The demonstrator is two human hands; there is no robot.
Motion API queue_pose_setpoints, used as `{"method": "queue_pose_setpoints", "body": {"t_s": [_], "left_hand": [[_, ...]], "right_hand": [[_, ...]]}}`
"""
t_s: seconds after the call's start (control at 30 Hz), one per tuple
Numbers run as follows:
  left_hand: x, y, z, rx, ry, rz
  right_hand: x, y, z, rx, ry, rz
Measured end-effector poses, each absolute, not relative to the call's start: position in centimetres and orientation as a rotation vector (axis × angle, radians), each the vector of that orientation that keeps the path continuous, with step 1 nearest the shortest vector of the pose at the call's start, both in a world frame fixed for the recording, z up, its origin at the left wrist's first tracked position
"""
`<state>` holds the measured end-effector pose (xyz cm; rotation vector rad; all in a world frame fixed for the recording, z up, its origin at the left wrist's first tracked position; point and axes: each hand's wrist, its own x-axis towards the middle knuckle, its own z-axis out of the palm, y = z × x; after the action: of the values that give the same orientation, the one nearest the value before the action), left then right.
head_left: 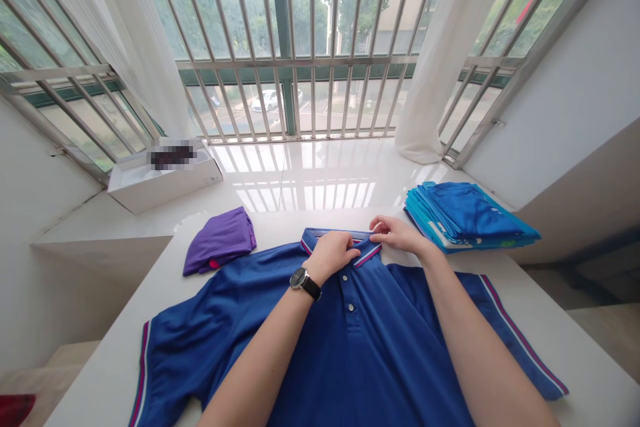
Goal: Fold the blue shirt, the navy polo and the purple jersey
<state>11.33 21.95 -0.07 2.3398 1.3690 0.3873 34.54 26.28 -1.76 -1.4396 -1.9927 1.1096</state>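
Note:
A blue polo shirt lies spread front up, its collar toward the window and its sleeves out to both sides. Red and white stripes edge the collar and the cuffs. My left hand, with a black-strapped watch on its wrist, is closed at the collar opening, just above the white buttons; its fingertips are partly hidden. On the collar's right side, my right hand pinches the edge between thumb and fingers.
A folded purple garment lies left of the collar on the white table. At the right stands a stack of folded blue clothes. Behind, the window ledge holds a white box below a barred window and white curtains.

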Motion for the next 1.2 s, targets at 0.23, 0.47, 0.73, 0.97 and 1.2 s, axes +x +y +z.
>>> {"method": "queue_pose_setpoints", "body": {"t_s": [0.23, 0.47, 0.73, 0.97, 1.2], "left_hand": [[6.9, 24.0, 0.9, 2.310, 1.392, 0.702], [4.5, 25.0, -1.0, 2.288, 1.446, 0.620], [5.3, 24.6, -0.9, 2.274, 1.640, 0.450], [5.3, 24.6, -0.8, 2.291, 1.646, 0.403], [4.5, 25.0, -1.2, 2.210, 1.543, 0.424]], "right_hand": [[34.4, 26.6, -1.0, -1.560, -2.099, 0.830], [30.4, 25.9, -0.1, -1.304, -2.194, 0.679], [27.0, 25.4, -1.7, -1.381, -2.309, 0.677], [27.2, 25.5, -1.6, -1.468, -2.278, 0.688], [27.1, 25.2, -1.2, -1.454, -2.258, 0.734]]}}
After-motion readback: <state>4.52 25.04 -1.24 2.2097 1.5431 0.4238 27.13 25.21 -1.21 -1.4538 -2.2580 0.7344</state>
